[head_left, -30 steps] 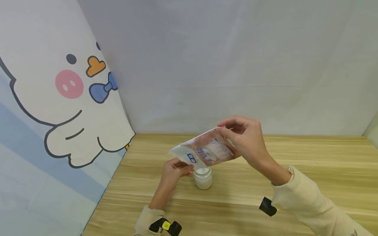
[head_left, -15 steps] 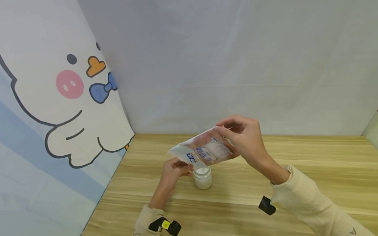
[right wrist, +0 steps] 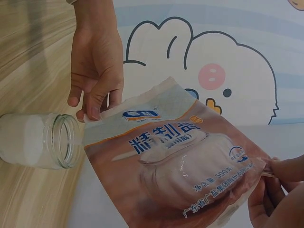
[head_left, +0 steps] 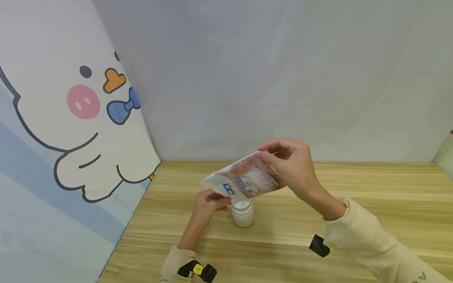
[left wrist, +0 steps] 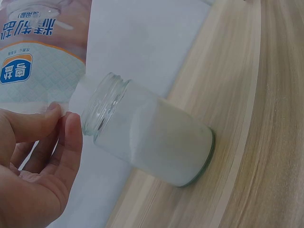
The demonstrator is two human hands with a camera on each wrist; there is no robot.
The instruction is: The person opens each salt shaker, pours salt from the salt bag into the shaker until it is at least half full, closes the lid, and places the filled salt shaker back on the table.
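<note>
A salt bag [head_left: 244,181], brown and pale blue with blue lettering, tilts down to the left above a glass jar [head_left: 242,215]. My right hand [head_left: 295,165] pinches its raised end. At the low, pale blue end, my left hand [head_left: 209,206] pinches the bag's edge between thumb and fingers, as the left wrist view shows. The jar stands upright without a lid, and white salt [left wrist: 173,137] fills well over half of it. One lower corner of the bag is right at the jar's mouth; whether salt is flowing cannot be made out.
The wood-grain table [head_left: 371,196] carries the jar. Behind it hangs a grey-white cloth [head_left: 283,78], and a cartoon-printed sheet [head_left: 70,137] borders the left side. Black wrist cameras sit on both beige sleeves [head_left: 368,232].
</note>
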